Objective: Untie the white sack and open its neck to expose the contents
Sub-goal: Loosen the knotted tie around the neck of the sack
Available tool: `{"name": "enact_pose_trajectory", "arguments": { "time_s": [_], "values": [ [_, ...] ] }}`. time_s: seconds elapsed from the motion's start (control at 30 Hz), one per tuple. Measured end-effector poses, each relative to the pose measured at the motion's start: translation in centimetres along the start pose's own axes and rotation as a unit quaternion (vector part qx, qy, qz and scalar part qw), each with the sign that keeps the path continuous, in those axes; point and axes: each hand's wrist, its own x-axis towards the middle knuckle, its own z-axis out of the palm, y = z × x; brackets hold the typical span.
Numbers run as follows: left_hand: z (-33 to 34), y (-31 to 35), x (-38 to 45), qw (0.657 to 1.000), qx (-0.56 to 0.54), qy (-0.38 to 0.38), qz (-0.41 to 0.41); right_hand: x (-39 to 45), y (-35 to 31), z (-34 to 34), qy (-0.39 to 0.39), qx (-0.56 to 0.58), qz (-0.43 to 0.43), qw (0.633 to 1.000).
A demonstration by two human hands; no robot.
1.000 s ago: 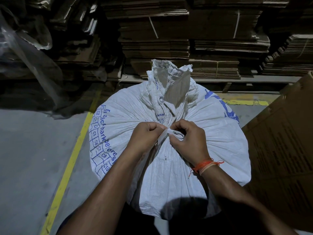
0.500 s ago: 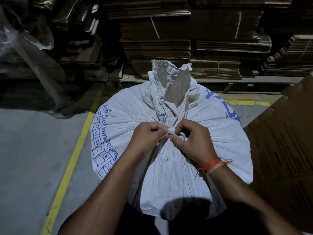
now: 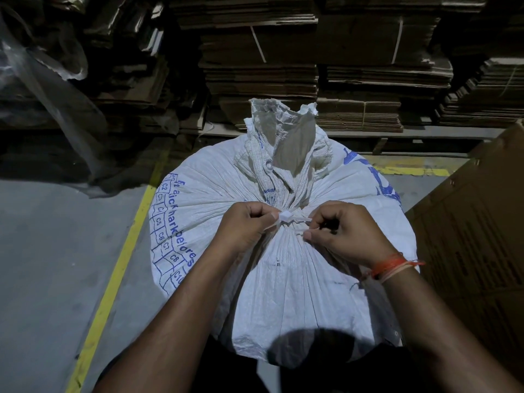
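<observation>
1. Where the white sack [image 3: 283,279] gathers into its neck [image 3: 283,171], we see a white tie [image 3: 286,217] cinched round it.
2. Left of the tie, our left hand [image 3: 243,228] pinches one end.
3. Right of it, our right hand [image 3: 346,236] pinches the other end.

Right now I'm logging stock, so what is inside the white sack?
Its contents are hidden. The white sack is cinched at the neck by a white tie, which the left hand and right hand pinch. Only bunched fabric shows above.
</observation>
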Motion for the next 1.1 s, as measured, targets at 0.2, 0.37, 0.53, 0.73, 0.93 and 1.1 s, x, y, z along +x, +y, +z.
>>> {"name": "enact_pose_trajectory", "arguments": {
  "time_s": [0.2,0.37,0.53,0.73,0.93,1.1],
  "values": [
    [0.2,0.2,-0.2,1.000,-0.008,-0.003,-0.004,-0.4,-0.6,-0.6,-0.006,0.040,0.030,0.999],
    [0.1,0.0,0.0,1.000,0.004,-0.002,-0.007,0.1,-0.8,0.3,0.037,-0.007,0.054,0.998],
    [0.2,0.1,-0.1,1.000,0.012,0.010,-0.006,0.2,-0.7,1.3,0.047,0.073,0.052,0.995],
    [1.1,0.7,-0.7,0.974,0.171,0.089,0.119,0.4,-0.7,2.1,0.077,0.044,0.032,0.996],
    [1.2,0.7,-1.2,0.971,0.185,0.079,0.126,0.4,-0.6,2.5,0.091,0.056,0.036,0.994],
    [1.1,0.6,-1.2,0.993,0.077,0.056,0.075,0.4,-0.5,2.8,0.095,0.037,0.032,0.994]
  ]
}}
